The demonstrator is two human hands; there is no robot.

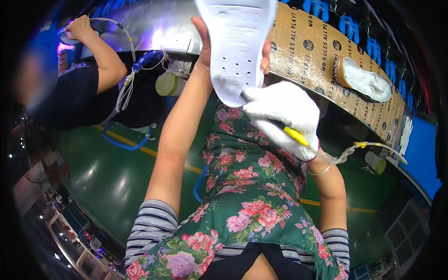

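Bare left fingers clamp white perforated sole; white-gloved right fingers grip slender yellow tool; brown cardboard sheet bears dark lettering.

Dark capital lettering (with round black emblems between) repeats across brown cardboard.

White sole cut off at top; left hand partly hidden behind it.

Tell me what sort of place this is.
Probably a shoe factory or workshop: the left hand holds a white sole, another shoe part lies on the cardboard, and a second person is close by.
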